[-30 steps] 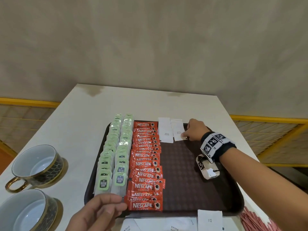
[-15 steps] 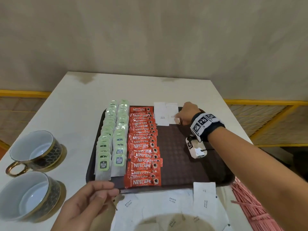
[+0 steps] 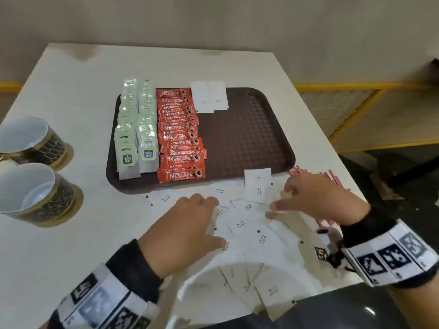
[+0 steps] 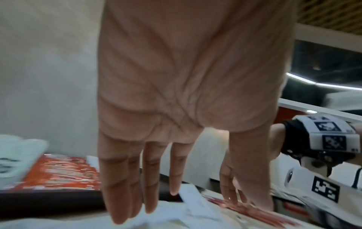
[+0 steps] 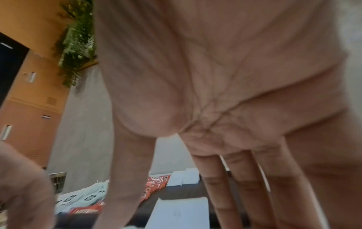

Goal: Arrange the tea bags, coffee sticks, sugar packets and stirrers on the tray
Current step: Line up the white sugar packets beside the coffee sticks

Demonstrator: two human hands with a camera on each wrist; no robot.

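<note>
A brown tray holds two columns of green tea bags, a column of red coffee sticks and two white sugar packets at its far edge. Loose sugar packets lie heaped on the table in front of the tray. One packet leans on the near rim. Red stirrers lie at the right. My left hand hovers palm down over the heap's left side with straight fingers. My right hand spreads its fingers over the heap's right side. Neither holds anything.
Two white cups with dark gold-patterned sides stand at the table's left edge. The table's near edge cuts under the sugar heap. A yellow rail runs behind the table on the right.
My right hand has drawn back from the two sugar packets on the tray's far edge to the loose heap. My left hand has shifted right from the tray's near corner onto the heap.
</note>
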